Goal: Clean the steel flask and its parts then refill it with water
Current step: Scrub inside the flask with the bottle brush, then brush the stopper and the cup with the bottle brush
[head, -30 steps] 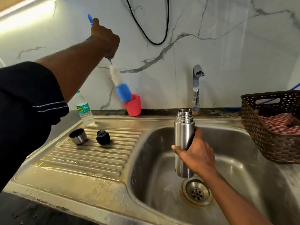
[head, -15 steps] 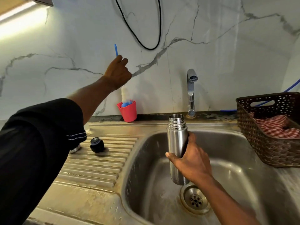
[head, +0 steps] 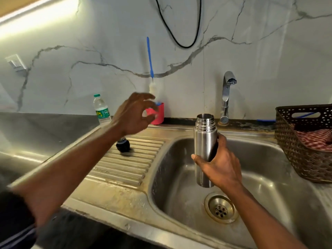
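My right hand (head: 220, 164) grips the open steel flask (head: 204, 141) upright over the sink basin (head: 269, 177). My left hand (head: 133, 114) hovers above the drainboard with loosely spread fingers, holding nothing. Behind it the blue-handled bottle brush (head: 149, 58) stands in a red cup (head: 159, 114) against the wall. The flask's black stopper (head: 123, 145) sits on the ribbed drainboard (head: 129, 164), just under my left wrist. The steel cap is hidden behind my left arm.
A tap (head: 226, 94) rises behind the basin, shut off. A small plastic water bottle (head: 101, 109) stands at the back left. A brown woven basket (head: 309, 141) with a red checked cloth sits right of the sink. The drain (head: 221, 209) lies below the flask.
My left hand has dropped the brush into the red cup, let go of it and drawn back down toward the drainboard. The right hand keeps the flask in place.
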